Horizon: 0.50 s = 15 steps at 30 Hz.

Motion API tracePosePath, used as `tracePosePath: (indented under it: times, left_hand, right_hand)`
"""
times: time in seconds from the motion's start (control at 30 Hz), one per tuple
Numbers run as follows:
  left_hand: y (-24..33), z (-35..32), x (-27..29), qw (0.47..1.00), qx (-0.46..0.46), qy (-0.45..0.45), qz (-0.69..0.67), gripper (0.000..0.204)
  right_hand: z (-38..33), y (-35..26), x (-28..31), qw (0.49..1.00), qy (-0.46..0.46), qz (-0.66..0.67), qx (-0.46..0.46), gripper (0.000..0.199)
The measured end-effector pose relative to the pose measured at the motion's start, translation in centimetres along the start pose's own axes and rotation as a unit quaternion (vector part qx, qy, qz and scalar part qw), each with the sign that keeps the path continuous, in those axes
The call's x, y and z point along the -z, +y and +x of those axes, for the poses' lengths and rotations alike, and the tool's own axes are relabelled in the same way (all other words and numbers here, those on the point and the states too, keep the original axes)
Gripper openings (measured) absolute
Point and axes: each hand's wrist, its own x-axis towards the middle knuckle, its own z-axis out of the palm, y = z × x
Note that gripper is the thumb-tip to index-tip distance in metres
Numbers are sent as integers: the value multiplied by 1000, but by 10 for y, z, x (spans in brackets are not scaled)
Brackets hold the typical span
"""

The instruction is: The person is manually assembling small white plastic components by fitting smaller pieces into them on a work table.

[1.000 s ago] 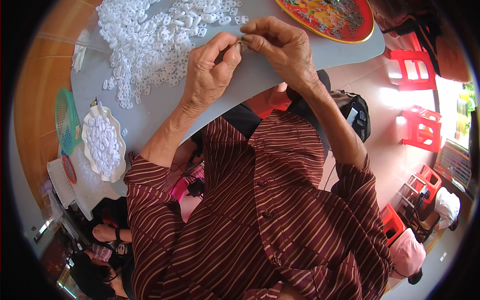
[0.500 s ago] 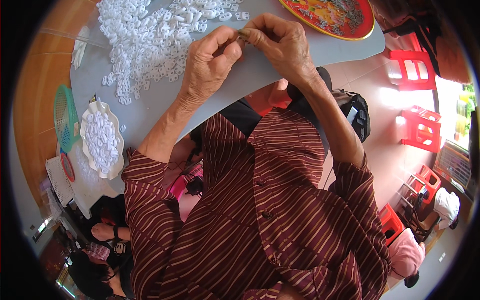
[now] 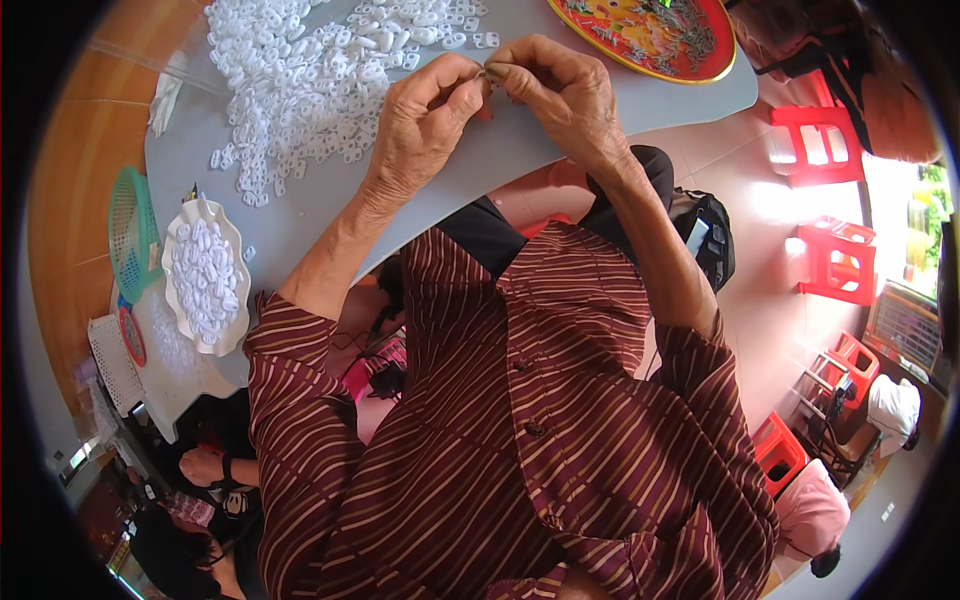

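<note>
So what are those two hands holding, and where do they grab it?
A tiny greyish piece, pinched between the fingertips of the left hand and the right hand, one at each end. What it is cannot be told.

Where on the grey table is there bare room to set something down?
Bare grey table lies between the white dish and the left hand. The top is crowded by the pile of white pieces and the red tray.

green basket, red stools, red tray
</note>
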Motion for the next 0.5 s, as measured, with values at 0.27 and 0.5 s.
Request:
tracePosePath:
  times: [0.27,0.5]
  left_hand:
    - [7,-2,-2,1000,-3,4,6,12]
    - [13,1,3,998,-13,-14,57,12]
  right_hand:
    - [-1,-9,-4,998,28,3,-55,16]
    - [-4,6,0,997,8,70,-24,17]
